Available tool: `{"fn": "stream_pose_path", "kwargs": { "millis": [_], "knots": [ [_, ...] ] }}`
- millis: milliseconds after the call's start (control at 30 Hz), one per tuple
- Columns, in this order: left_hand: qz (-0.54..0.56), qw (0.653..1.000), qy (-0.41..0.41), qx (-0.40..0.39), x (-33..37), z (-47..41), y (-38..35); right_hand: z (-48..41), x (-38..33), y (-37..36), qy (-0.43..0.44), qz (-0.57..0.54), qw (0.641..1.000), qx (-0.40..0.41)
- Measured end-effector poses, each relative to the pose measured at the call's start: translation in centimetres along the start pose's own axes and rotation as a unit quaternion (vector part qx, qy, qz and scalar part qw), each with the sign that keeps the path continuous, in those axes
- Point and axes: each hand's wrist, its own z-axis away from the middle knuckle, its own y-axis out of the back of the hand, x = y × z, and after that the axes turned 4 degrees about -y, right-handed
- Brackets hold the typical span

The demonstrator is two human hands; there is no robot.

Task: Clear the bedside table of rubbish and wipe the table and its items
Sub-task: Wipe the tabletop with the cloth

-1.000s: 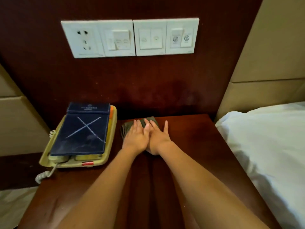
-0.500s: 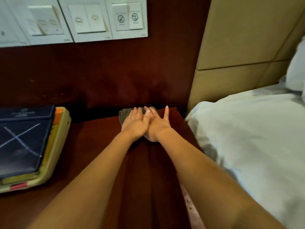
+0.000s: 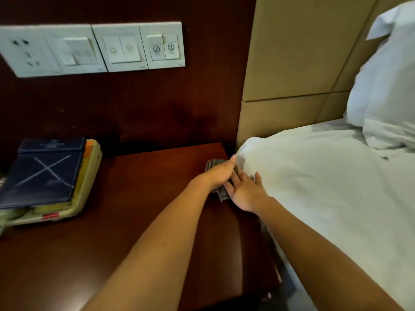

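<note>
A grey-green folded cloth (image 3: 213, 164) lies on the dark wooden bedside table (image 3: 139, 198) at its back right corner, against the bed. My left hand (image 3: 221, 172) lies flat on the cloth with straight fingers pointing right. My right hand (image 3: 246, 191) presses flat on the cloth's near end, fingers straight, partly under my left hand. Most of the cloth is hidden beneath both hands. On the table's left side sits a beige telephone (image 3: 74, 205) with a dark blue folder (image 3: 42, 173) lying on top of it.
A white bed (image 3: 325, 194) with a pillow (image 3: 386, 81) borders the table on the right. A beige padded headboard (image 3: 289, 63) rises behind it. White switch and socket plates (image 3: 94, 49) are fixed on the dark wall panel above the table.
Both hands slid the cloth rightward along the back of the table to its right corner by the bed. My left hand now overlaps my right. The view swung right.
</note>
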Motion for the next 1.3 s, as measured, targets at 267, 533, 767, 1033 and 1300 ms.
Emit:
{"fn": "stream_pose_path", "kwargs": {
  "millis": [267,533,767,1033,1300],
  "knots": [
    [-0.004,1.000,0.017,-0.009,-1.0,9.9,-6.3,12.0,1.1,-2.2,-0.024,-0.014,0.998,-0.057],
    [-0.192,0.981,-0.035,0.001,-3.5,18.7,-11.0,21.3,2.7,-3.4,0.035,0.027,0.998,-0.036],
    [-0.477,0.877,-0.052,-0.015,-4.2,20.0,-10.1,21.4,2.3,-2.5,0.069,0.054,0.996,0.016],
    [-0.453,0.887,-0.076,0.054,-5.8,14.3,-8.8,14.0,0.2,-2.8,0.010,0.098,0.995,-0.014],
    [-0.449,0.887,-0.082,0.068,-5.3,5.4,-0.9,2.6,-3.0,-0.6,0.016,0.043,0.999,0.014]
  ]
}}
